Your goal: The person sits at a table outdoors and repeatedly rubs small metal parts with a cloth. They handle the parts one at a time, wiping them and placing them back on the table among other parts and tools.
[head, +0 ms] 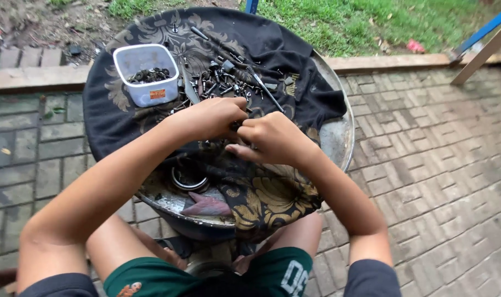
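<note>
My left hand (209, 117) and my right hand (272, 137) meet over the middle of a round metal drum top (341, 137) draped with a black cloth with gold patterns (261, 44). Both hands are curled around a small dark part (235, 125) pinched between their fingertips; most of it is hidden. Just beyond the hands lies a pile of dark bolts, nuts and small metal parts (220, 82) with a screwdriver (264, 91) among them.
A clear plastic tub (146, 74) holding dark washers stands at the back left of the cloth. A metal ring (187, 180) and a reddish scrap (206, 206) lie near the front rim. Brick paving surrounds the drum, grass lies beyond, and blue and wooden bars (484, 38) lean at the right.
</note>
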